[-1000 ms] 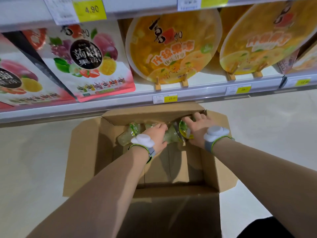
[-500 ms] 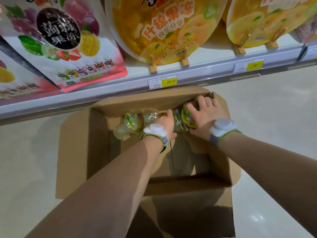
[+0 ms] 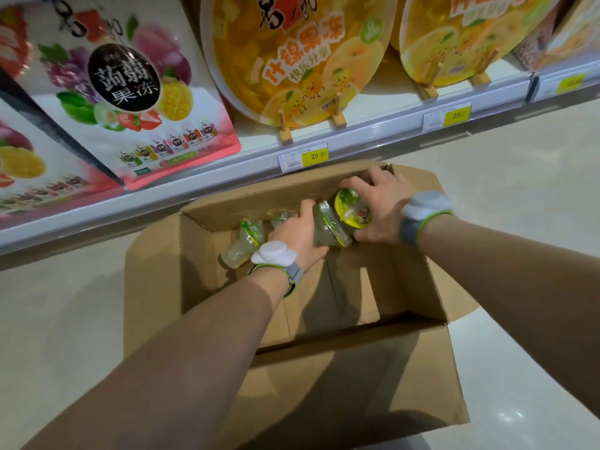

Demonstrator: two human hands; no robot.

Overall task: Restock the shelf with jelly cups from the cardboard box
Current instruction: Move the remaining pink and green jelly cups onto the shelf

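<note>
An open cardboard box point(image 3: 418, 287) stands on the floor below the shelf point(image 3: 227, 170). Several clear jelly cups with green lids lie along its far wall. My right hand point(image 3: 380, 206) grips one jelly cup point(image 3: 350, 209) at the far right corner, its yellow-green lid tilted toward me. My left hand point(image 3: 298, 235) is closed around a neighbouring jelly cup point(image 3: 328, 228) in the middle of the row. Another cup point(image 3: 243, 245) lies loose to the left of my left wrist.
The shelf holds large pink jelly bags point(image 3: 130, 92) on the left and big round orange jelly tubs point(image 3: 298, 53) on wooden stands on the right. Yellow price tags point(image 3: 313, 155) line the shelf edge. The box's near flap point(image 3: 350, 384) folds out toward me over pale floor.
The view has moved closer to the box and shelf. My right hand has lifted its cup slightly so the lid shows more; my left hand has tightened around the middle cup.
</note>
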